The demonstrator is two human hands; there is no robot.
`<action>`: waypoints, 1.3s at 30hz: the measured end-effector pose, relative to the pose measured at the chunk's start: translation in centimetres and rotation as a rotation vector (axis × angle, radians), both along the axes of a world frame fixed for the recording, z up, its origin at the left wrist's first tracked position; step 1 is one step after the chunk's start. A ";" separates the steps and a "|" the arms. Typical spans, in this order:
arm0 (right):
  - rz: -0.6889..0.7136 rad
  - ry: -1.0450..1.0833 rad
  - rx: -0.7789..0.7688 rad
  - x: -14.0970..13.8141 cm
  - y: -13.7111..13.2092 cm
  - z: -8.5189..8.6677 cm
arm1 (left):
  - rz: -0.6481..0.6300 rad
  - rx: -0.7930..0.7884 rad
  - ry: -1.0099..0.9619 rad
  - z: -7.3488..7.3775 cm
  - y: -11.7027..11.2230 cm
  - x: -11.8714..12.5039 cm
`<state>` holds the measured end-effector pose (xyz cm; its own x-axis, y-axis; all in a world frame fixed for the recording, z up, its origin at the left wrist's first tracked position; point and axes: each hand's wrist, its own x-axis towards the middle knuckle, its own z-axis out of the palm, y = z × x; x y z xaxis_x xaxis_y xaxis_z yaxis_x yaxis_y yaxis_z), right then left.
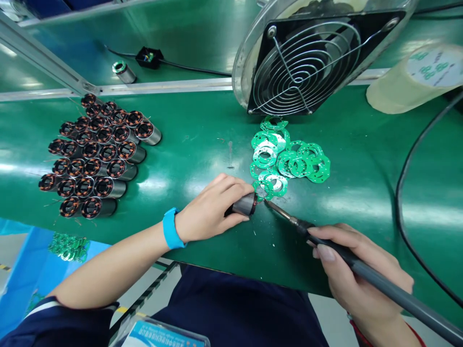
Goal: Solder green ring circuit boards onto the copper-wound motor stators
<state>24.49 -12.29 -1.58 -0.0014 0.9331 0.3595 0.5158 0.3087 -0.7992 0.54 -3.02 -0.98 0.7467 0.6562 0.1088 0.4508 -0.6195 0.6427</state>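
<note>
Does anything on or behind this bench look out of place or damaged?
The small black box behind the rail looks uncovered, with what looks like wiring exposed. Beside it, one cylinder sits apart from the clustered cylinders, which looks stray.

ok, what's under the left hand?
A dark metal cylinder, gripped by the left hand; one end pokes out near the tip of a soldering iron. Its other end and the green tabletop directly beneath are covered.
</note>
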 end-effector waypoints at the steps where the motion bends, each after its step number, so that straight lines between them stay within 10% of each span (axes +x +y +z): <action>1: 0.004 0.003 0.002 0.0 0.0 0.0 | -0.002 0.002 -0.001 0.0 0.0 0.0; 39: -0.040 0.044 -0.039 0.1 -0.8 -0.4 | -0.008 0.018 -0.028 -0.2 0.0 0.1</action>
